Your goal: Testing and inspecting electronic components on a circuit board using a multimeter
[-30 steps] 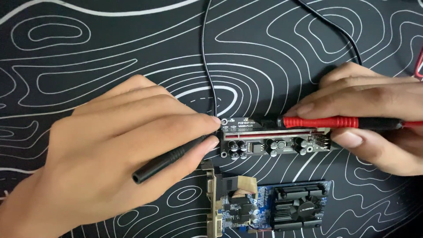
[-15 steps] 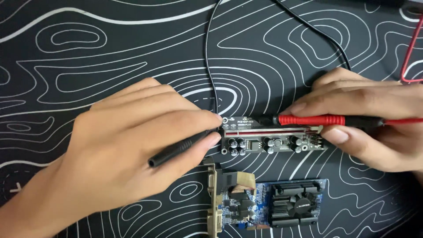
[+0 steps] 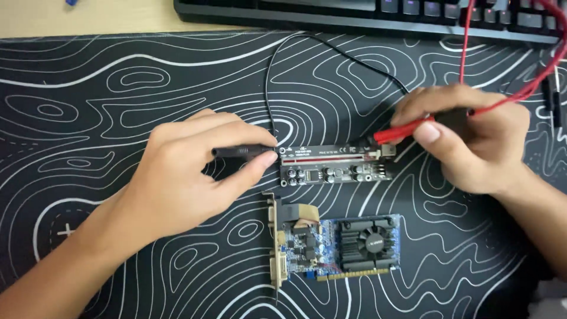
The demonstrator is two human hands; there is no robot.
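Black desk mat [image 3: 118, 71] with white contour swirls covered nearly the whole tabletop, and a dark keyboard [image 3: 354, 12] ran along the far edge. At the middle of it all lay a small black circuit board [image 3: 336, 165], long and narrow, studded with little round capacitors. And look at that: both hands were on it at once!

Left hand [image 3: 189, 171] came in from the near left, its grip pressed together around a black probe [image 3: 245, 152], thumb below and fingers above, with the probe lying almost flat and its tip at the board's left end. A thin black wire [image 3: 269, 77] ran up from there, arching over the mat toward the right.

Over on the other side, the right hand [image 3: 472, 136] had its grip pinching a red probe [image 3: 404, 129], angled down and to the left, with the tip meeting the board's upper right corner. Red leads [image 3: 466, 41] climbed away from that hand toward the keyboard.

Just below the little board, apart from it and untouched, sat a blue graphics card [image 3: 342, 245] with a black fan and heat sink, a metal bracket standing along its left edge.
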